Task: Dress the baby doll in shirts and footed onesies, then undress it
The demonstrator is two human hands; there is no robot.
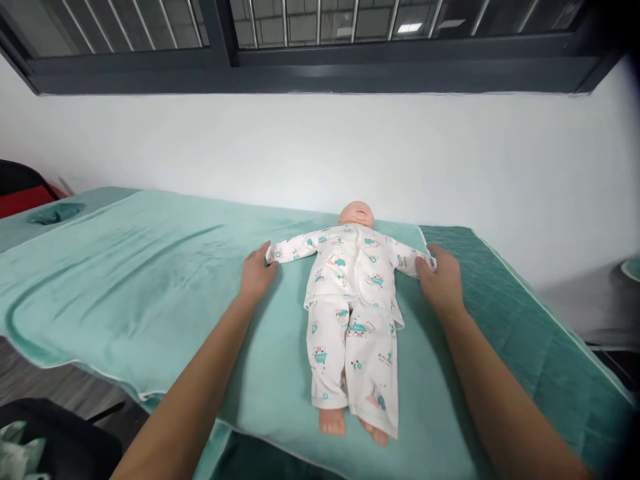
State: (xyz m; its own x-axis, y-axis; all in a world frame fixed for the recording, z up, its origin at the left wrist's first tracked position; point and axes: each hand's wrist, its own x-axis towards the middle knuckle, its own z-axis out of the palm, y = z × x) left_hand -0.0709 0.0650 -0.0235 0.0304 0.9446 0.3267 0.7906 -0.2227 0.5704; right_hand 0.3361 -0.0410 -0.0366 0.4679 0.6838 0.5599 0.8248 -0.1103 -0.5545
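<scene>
A baby doll [356, 213] lies on its back on a pale green sheet, its head toward the wall and its bare feet toward me. It wears a white pajama top [345, 263] and matching pajama pants [373, 350], both printed with small teal and pink pictures. Its arms stretch out to both sides. My left hand [257, 272] pinches the end of one sleeve [293, 249]. On the other side, my right hand [441, 277] grips the cuff of the opposite sleeve [407, 259]. The doll's hands are hidden inside the cuffs or behind my fingers.
The pale green sheet [150, 267] covers a bed or table set against a white wall [280, 147]. A darker green quilted cover [515, 320] shows at the right. Above is a dark window frame [320, 73] with metal bars. A black bag-like object [60, 433] sits at lower left.
</scene>
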